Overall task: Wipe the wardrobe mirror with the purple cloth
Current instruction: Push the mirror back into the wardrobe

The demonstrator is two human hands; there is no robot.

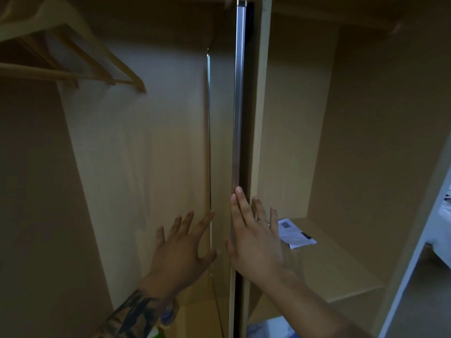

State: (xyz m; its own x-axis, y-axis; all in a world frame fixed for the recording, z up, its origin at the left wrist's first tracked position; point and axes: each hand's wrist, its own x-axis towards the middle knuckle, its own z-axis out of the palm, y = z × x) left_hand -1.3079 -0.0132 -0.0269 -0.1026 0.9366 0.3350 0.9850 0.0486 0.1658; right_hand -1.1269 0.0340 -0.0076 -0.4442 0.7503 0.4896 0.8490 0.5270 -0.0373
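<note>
The wardrobe [317, 118] stands open, with hangers [73, 57] up on the left and a paper [294, 234] on the shelf [341, 264]. A tall door edge [238, 106] runs straight up and down between the two hands. The right hand [253, 237] is nearer, its flat fingers pressing that edge. The left hand [183, 247] is spread wide just beside it, holding nothing. No mirror face or purple cloth shows here.

Pale beige wood-grain panels line the wardrobe [146, 154] — matched by light wooden hangers [80, 57] — while the door's edge strip [238, 106] is silvery metal, the paper [292, 234] white with dark print, and the left forearm [136, 313] dark-tattooed.
</note>
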